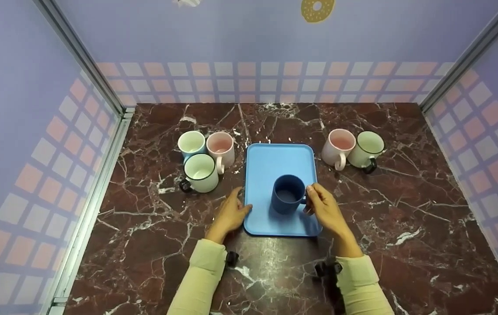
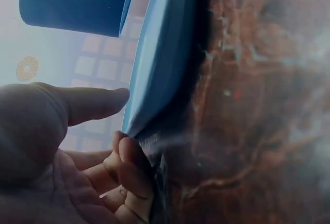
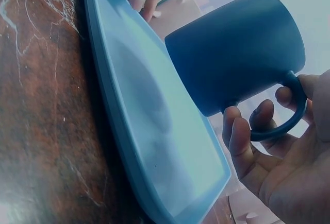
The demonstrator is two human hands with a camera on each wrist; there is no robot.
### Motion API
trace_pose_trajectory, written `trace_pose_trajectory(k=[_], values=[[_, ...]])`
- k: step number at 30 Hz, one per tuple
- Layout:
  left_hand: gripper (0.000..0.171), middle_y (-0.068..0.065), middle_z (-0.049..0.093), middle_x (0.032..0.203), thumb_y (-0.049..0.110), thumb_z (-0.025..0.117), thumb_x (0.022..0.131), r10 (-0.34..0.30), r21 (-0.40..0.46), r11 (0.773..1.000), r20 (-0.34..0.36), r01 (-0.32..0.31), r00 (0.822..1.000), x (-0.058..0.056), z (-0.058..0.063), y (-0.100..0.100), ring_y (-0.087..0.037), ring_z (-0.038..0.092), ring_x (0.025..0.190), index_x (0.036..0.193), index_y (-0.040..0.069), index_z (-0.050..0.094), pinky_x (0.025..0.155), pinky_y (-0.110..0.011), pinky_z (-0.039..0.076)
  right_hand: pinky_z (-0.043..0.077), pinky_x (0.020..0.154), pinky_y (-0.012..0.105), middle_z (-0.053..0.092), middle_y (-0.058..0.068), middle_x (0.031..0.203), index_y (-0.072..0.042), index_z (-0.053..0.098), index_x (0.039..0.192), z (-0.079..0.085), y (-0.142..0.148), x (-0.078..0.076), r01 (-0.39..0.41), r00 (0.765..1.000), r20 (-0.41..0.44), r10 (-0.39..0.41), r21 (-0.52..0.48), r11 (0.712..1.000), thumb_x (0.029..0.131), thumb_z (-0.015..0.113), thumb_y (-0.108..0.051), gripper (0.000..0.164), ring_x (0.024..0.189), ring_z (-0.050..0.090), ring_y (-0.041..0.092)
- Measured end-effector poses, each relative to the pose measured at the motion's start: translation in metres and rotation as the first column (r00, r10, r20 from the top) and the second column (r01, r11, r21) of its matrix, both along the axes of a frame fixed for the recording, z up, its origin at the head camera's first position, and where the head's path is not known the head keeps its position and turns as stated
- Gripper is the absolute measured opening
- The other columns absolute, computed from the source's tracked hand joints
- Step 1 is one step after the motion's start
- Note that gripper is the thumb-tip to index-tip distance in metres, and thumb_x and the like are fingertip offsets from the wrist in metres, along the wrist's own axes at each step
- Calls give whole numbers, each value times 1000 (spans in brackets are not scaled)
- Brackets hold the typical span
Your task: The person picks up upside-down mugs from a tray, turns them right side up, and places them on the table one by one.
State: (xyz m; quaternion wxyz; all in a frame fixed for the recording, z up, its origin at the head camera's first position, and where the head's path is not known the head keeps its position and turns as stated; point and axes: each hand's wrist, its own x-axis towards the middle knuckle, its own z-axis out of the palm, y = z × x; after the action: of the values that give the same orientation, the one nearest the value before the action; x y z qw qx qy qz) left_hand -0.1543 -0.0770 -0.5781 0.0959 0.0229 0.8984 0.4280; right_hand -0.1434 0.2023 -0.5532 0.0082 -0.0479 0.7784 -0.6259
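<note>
A dark blue mug (image 1: 287, 197) is held a little above the light blue tray (image 1: 270, 162); a narrow gap shows under it in the left wrist view. My right hand (image 1: 325, 208) grips the mug's handle (image 3: 281, 128), fingers curled through and around it. At the tray's left edge is my left hand (image 1: 230, 212), its thumb on the rim and its fingers curled against the side, holding that edge. The mug stands upright, and its inside looks dark with nothing visible in it.
Left of the tray cluster a blue mug with a pale inside (image 1: 191, 142), a pink mug (image 1: 221, 148) and a white black-rimmed mug (image 1: 200, 173). At the right stand another pink mug (image 1: 336, 148) and a white black-rimmed mug (image 1: 366, 151). Patterned walls enclose the marbled table (image 1: 406, 262).
</note>
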Motion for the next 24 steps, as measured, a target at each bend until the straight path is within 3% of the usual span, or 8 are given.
trace_pose_trajectory(k=[9,15,19,24], values=[[58,3,55,67,23,61,93,-54,-126,991,1,54,999,-2,-1,4,-13,48,56,147,12,41,57,-28,39,53,55,51,49,31,71,6,48,81,4,1,2,2,1000,29,-2,-10,1000,104,43,-25,39,63,57,50],[58,2,54,67,22,59,94,-62,-93,994,22,64,998,-4,-2,3,-13,47,54,148,14,39,54,-28,40,52,60,58,44,43,76,16,46,86,31,-3,9,-21,999,49,23,-26,999,104,41,-17,39,70,54,59],[59,2,54,66,21,59,94,-64,-75,995,31,67,997,-4,-3,2,-13,47,53,149,13,38,53,-28,39,52,60,58,45,44,76,16,46,87,32,1,10,-6,999,41,7,-23,1000,105,40,-18,39,70,54,61],[59,2,55,67,22,59,94,-67,-88,994,29,69,997,-3,-4,2,-14,47,55,149,13,38,56,-29,40,53,58,55,46,43,77,17,46,88,31,9,10,69,996,52,-68,-33,997,105,40,-18,39,71,55,61]])
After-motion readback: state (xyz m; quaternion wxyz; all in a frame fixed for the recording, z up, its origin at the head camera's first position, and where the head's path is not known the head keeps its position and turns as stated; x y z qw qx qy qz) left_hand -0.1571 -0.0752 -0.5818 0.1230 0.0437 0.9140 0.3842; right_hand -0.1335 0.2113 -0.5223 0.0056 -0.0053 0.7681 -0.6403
